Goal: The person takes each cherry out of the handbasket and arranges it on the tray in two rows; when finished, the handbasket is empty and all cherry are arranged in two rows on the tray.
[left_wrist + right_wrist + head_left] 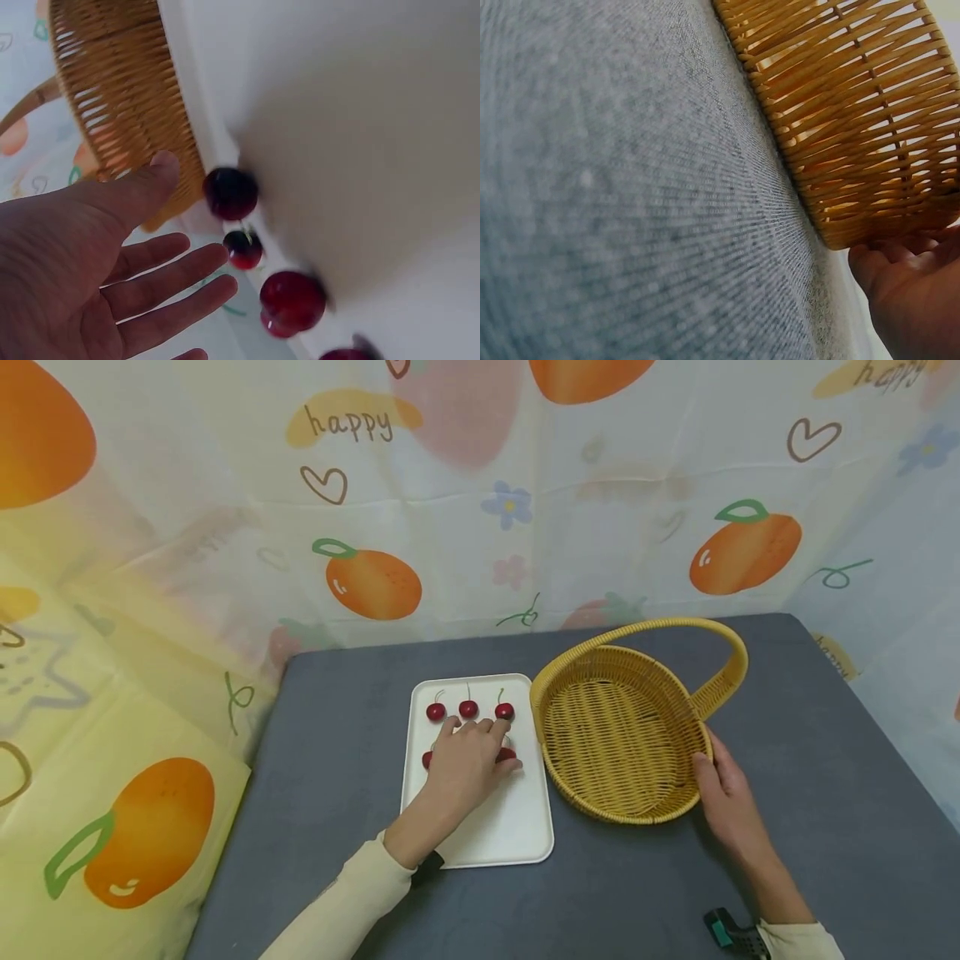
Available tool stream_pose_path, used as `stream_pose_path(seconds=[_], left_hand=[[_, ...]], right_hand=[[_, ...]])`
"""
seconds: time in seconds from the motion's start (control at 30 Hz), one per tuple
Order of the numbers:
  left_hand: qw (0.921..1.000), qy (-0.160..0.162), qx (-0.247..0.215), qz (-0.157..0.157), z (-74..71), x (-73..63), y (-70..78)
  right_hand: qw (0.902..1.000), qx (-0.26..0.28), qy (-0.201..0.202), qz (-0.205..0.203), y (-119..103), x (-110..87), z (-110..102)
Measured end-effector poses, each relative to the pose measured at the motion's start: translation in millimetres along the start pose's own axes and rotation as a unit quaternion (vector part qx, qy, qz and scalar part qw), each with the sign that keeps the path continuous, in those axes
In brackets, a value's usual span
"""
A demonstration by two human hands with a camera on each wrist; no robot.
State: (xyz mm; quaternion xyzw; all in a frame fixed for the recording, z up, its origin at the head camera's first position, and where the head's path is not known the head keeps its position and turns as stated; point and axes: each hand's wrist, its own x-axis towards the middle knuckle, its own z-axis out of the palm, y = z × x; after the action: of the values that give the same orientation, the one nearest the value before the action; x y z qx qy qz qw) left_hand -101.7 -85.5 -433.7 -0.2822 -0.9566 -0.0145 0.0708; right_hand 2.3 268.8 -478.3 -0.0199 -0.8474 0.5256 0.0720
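Observation:
My left hand [467, 762] hovers over a white rectangular tray [501, 837], fingers spread and pointing toward the far end. Three red cherries with stems, one of them a cherry [436, 711] at the left, line up along the tray's far part. Behind them in a nearer row, more cherries are partly hidden by the hand. In the left wrist view, a dark cherry [230, 193] lies close to the fingertips, with nothing pinched. My right hand [726, 789] grips the near right rim of a round yellow wicker basket [611, 743], thumb over the edge. Its weave also fills the right wrist view.
The basket's tall arched handle [667, 625] rises over its far side, and the basket stands right against the tray's right edge. A grey cloth-covered table [337, 760] carries everything. A fruit-printed curtain [450, 560] hangs behind and at both sides.

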Motion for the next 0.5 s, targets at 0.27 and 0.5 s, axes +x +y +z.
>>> stream_pose_path(seconds=[0.27,0.5], left_hand=[[0.9986,0.032,-0.023,-0.036,-20.3,-33.3,-11.8],[0.9939,0.076,-0.076,-0.025,-34.0,-68.8,-13.8]], right_hand=[[0.9999,0.007,-0.011,0.0,3.4,5.9,-2.8],[0.9998,-0.012,-0.014,0.002,7.7,5.3,-12.5]])
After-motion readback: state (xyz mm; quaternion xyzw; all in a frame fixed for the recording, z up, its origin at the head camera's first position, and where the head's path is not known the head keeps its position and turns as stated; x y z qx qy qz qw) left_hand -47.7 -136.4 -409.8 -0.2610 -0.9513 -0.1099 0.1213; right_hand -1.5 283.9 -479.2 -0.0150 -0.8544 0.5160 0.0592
